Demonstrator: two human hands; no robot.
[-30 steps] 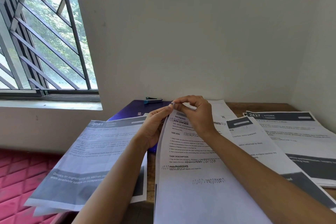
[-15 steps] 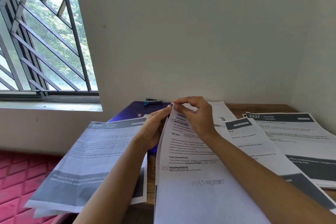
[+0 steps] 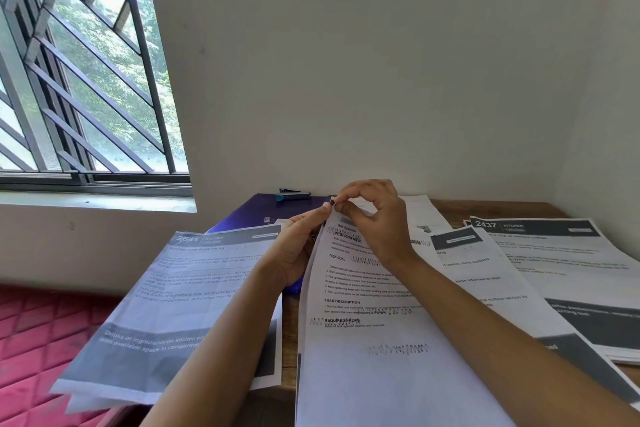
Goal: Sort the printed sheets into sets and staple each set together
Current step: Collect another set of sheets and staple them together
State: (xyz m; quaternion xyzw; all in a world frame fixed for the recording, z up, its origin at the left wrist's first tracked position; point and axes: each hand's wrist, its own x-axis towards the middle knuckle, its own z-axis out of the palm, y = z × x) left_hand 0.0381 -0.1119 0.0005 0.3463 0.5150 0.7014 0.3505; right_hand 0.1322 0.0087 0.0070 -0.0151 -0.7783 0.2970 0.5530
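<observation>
I hold a set of white printed sheets [image 3: 367, 350] lifted off the wooden table [image 3: 446, 208], its top left corner raised. My left hand [image 3: 298, 246] pinches that corner from the left side, and my right hand [image 3: 374, 222] pinches it from above with thumb and forefinger. A blue and black stapler [image 3: 293, 195] lies at the back on a purple folder [image 3: 256, 215], apart from both hands. A sheet headed 2641 [image 3: 173, 298] lies left; a stack headed 2437 [image 3: 568, 270] lies right.
Another printed sheet with a dark header [image 3: 491, 284] lies under my right forearm. The table stands in a corner between two white walls. A barred window [image 3: 69, 80] is at the left, and a red quilted mat [image 3: 38, 333] lies below the table's left edge.
Both hands stay pinched on the top corner of the held set; only the fingers have shifted slightly. The other papers and the stapler have not moved.
</observation>
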